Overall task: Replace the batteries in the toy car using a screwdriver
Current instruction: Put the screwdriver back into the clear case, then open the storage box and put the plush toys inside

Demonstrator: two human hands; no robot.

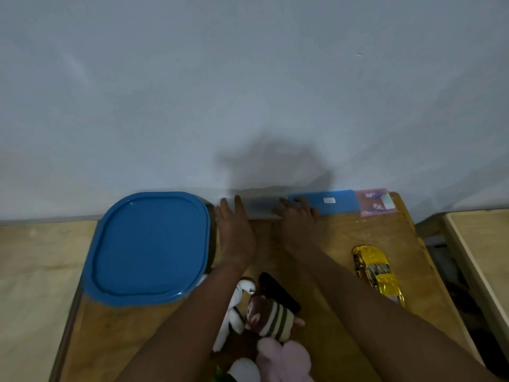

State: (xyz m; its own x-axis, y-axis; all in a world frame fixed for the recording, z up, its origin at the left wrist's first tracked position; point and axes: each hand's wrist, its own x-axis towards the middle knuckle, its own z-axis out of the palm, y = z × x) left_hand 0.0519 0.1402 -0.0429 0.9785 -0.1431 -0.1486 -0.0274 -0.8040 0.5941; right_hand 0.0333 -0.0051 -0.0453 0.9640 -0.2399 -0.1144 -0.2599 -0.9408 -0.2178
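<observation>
The toy car [378, 274] lies on the wooden table [344, 238] at about 3 o'clock, near the right edge and well apart from both hands. It rests on its wheels with its length running from 11 to 5 o'clock. Its body is shiny metallic yellow-gold with bright glints along the near side, and it has a pale windscreen and roof area with darker window lines. Its underside is hidden.

Both arms stretch toward 12 o'clock, to the far edge of the table where it meets the pale wall [248, 78]. The left hand [235, 227] lies palm down with its fingers straight, their tips on a blurred grey strip [259, 208] that runs along the wall. The right hand [297, 221] is just beside it at 3 o'clock, apart from it, with its fingers over the same strip. They are blurred and foreshortened, so whether they curl round it cannot be told.

A blue card [330, 206] continues the strip toward 3 o'clock, and a pink packet [371, 202] lies beyond that.

At 9 o'clock of the left hand stands a container with a large blue lid [148, 249], almost touching the wrist. Between the forearms at 6 o'clock lie a white plush toy [234, 312], a brown striped plush toy [272, 315] and a pink plush toy [283, 359], with a black flat object [278, 290] just behind them.
</observation>
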